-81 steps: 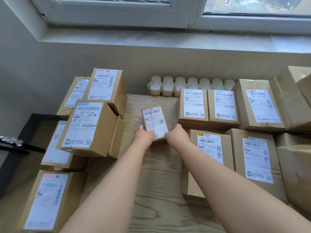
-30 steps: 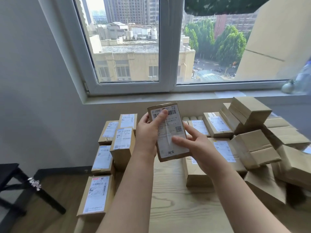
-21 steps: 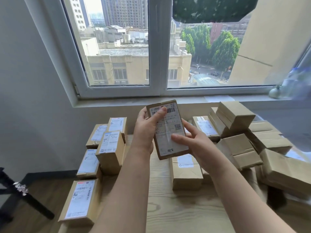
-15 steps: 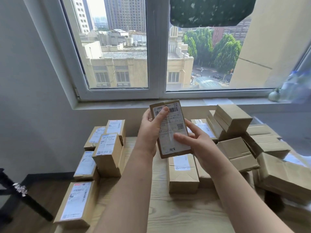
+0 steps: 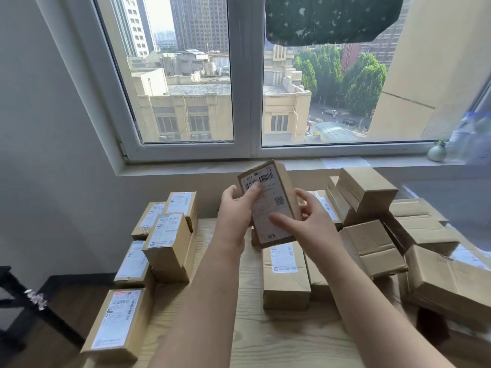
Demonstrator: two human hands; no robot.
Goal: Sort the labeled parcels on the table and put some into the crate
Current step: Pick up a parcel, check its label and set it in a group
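I hold a small labeled cardboard parcel (image 5: 273,197) up in front of me, label toward me, above the wooden table (image 5: 249,338). My left hand (image 5: 236,208) grips its left edge with the thumb across the barcode. My right hand (image 5: 305,221) holds the right side, thumb on the label's lower part and fingers behind the parcel. A group of labeled parcels (image 5: 164,235) stands on the table's left side. Another labeled parcel (image 5: 285,274) lies right below the held one. No crate is in view.
A loose heap of cardboard boxes (image 5: 377,235) fills the table's right side. A window sill (image 5: 345,163) runs behind, with a small white vase (image 5: 437,152) at its right end. A black stool (image 5: 24,309) stands on the floor at the left.
The small parcel was lifted off the table by both hands and raised to eye level. Over the last half second it tilted slightly, showing its right side; the view shifted a little.
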